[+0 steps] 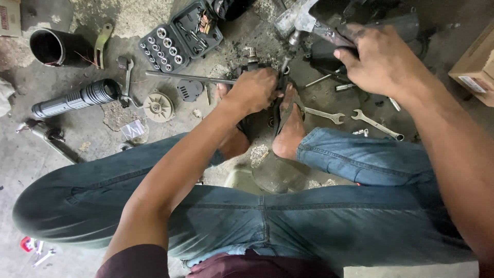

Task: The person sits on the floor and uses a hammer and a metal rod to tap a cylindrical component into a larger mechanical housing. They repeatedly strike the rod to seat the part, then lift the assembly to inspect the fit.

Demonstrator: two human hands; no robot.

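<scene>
I sit on the floor with my jeans-clad legs bent and my feet in sandals. My left hand (256, 88) is closed around a dark metal part (250, 56) at the end of a long steel rod (188, 77) that lies across the floor. My right hand (380, 59) is raised at the upper right, gripping the handle of a hammer (301, 20) whose metal head hangs above the part. What my left fist covers is hidden.
An open socket set case (180, 36) lies at the top. A black cylinder (77, 98), a black tube (51, 47), a round cog-like disc (158, 106) and a bracket are on the left. Two spanners (378, 124) lie right of my foot. A cardboard box (476, 64) stands at the right edge.
</scene>
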